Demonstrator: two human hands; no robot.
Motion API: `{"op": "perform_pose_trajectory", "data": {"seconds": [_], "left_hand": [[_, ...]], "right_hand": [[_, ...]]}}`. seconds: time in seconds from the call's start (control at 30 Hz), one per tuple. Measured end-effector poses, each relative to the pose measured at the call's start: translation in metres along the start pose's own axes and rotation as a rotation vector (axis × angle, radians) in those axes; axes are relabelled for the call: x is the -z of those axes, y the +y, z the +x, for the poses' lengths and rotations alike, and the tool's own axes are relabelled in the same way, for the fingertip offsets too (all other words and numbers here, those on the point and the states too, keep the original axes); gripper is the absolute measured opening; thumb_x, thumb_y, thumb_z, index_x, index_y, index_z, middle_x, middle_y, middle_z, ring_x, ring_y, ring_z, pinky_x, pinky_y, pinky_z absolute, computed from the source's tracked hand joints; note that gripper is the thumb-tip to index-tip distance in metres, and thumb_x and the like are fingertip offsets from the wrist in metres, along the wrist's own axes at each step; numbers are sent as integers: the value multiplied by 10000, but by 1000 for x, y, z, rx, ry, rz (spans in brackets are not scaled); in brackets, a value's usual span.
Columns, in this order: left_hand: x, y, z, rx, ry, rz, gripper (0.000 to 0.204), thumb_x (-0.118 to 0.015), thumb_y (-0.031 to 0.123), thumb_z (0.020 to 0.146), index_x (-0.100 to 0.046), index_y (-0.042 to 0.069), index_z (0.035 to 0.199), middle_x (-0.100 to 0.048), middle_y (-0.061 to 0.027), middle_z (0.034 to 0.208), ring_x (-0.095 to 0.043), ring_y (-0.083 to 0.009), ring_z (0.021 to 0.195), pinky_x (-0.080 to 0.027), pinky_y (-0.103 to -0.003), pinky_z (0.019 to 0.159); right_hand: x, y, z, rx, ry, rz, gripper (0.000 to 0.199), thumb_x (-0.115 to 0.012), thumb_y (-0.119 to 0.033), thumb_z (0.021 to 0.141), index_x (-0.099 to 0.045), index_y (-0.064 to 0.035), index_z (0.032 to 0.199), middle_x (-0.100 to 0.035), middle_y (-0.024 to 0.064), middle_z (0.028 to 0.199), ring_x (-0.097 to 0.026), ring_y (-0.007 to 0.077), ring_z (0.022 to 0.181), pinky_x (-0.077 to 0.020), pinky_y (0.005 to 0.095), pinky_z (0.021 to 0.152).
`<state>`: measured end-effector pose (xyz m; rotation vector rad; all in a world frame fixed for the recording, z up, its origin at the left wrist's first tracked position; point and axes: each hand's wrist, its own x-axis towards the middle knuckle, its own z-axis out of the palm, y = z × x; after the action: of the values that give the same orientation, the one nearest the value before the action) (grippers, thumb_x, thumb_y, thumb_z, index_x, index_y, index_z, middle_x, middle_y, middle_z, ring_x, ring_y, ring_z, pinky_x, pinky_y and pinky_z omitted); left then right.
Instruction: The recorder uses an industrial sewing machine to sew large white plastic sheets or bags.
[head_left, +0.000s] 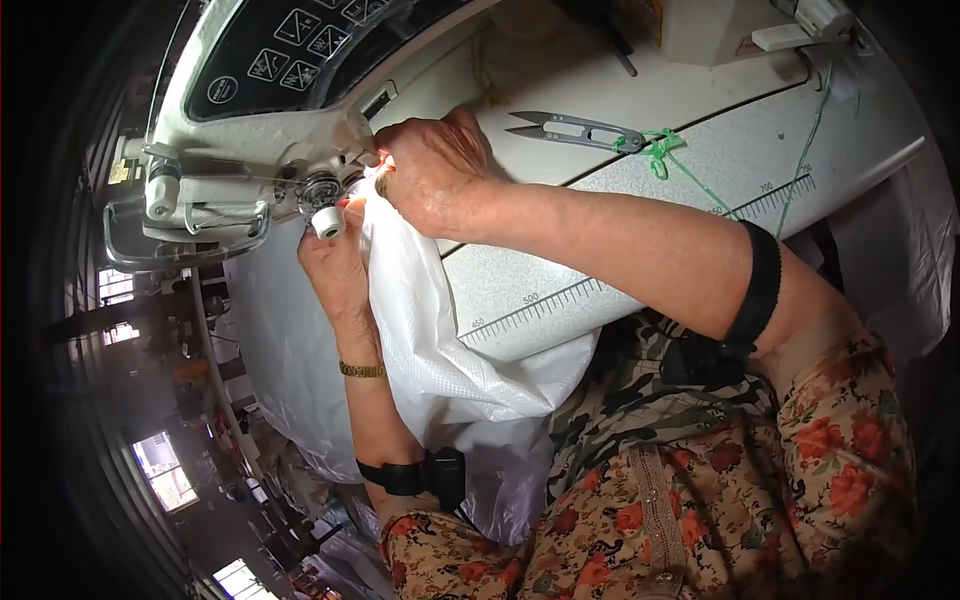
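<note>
White woven plastic fabric (410, 310) runs up under the head of a sewing machine (230, 150) and hangs down over the table's front edge. My right hand (435, 170) is closed on its upper end close to the lit needle area, fingers curled and their tips mostly hidden. Across from it, my left hand (338, 265) grips the fabric's left edge, just below a white round knob (328, 222). The machine head partly covers the left fingertips. Where the needle meets the fabric cannot be made out.
Thread snips (580, 131) lie beyond my right forearm, with green cord (660, 150) tied to their handle. A printed ruler scale (535, 308) follows the table's front edge. Above the knob sits a dark control panel (290, 50). More white sheeting (290, 350) hangs at the left.
</note>
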<state>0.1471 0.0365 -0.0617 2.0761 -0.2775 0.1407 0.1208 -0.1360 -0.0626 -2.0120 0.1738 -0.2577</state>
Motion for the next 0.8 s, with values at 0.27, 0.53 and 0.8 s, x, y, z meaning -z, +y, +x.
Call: {"op": "perform_pose_trajectory", "data": {"seconds": [0.27, 0.53, 0.8], "left_hand": [[-1, -9, 4, -4, -9, -389, 148, -669, 79, 902, -680, -45, 982, -666, -31, 929, -587, -102, 821, -457, -239, 741], [0, -3, 3, 47, -4, -426, 156, -654, 47, 889, -659, -49, 1012, -665, -37, 961, -592, -104, 839, -457, -232, 752], [-1, 0, 4, 87, 21, -317, 148, -674, 44, 899, -653, -51, 1010, -654, -3, 930, -562, -76, 779, -443, -214, 677]], "right_hand": [[3, -3, -3, 19, -39, -34, 253, -660, -229, 845, -751, -154, 1069, -708, 159, 958, -603, 321, 993, -379, 401, 1019], [3, 0, -1, 57, -65, -70, 216, -628, -213, 856, -755, -137, 1013, -702, 151, 851, -629, 316, 897, -385, 423, 977], [-8, 6, 3, 86, 44, -92, 175, -622, -235, 839, -742, -108, 848, -690, 150, 780, -633, 316, 816, -387, 409, 922]]}}
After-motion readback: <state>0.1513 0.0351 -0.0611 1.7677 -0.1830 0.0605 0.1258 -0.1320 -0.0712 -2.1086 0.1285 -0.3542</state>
